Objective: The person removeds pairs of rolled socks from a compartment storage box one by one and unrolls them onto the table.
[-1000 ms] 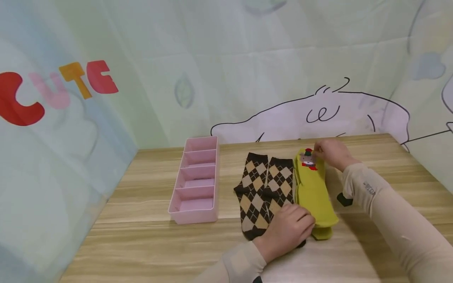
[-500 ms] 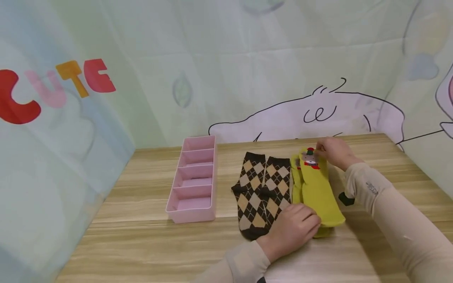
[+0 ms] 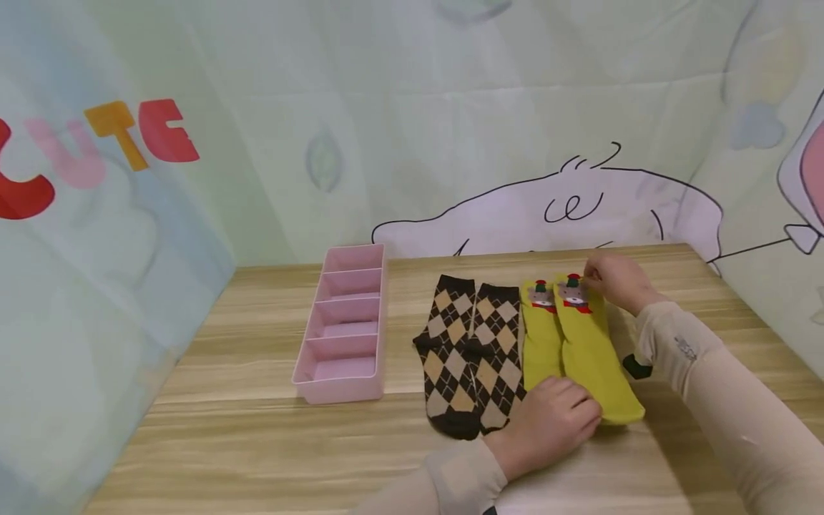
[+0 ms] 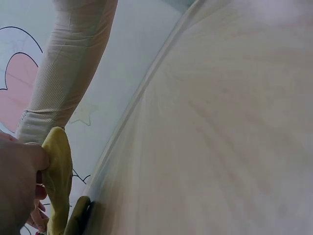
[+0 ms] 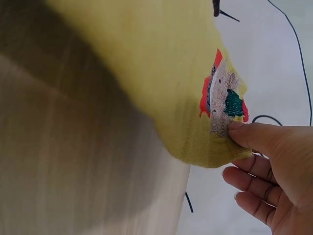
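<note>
Two yellow socks with bear faces lie side by side in the head view. My right hand [image 3: 621, 280] pinches the cuff of the right-hand yellow sock [image 3: 595, 368] between thumb and fingers. The right wrist view shows that yellow sock [image 5: 161, 63] raised off the table. Near its toe end, my left hand [image 3: 550, 428] grips the same sock; in the left wrist view its fingers hold the yellow cloth [image 4: 58, 171]. The other yellow sock [image 3: 541, 347] lies flat, its toe hidden behind my left hand. To its left lies a pair of brown argyle socks [image 3: 450, 357].
A pink box [image 3: 340, 390] with several compartments stands left of the socks on the wooden table [image 3: 244, 429]. Behind the table hangs a printed cloth [image 3: 290, 107] with cartoon drawings and colourful letters.
The upper yellow sock has been drawn to the right off the lower one, so both bear faces now show. Both hands have shifted right with it.
</note>
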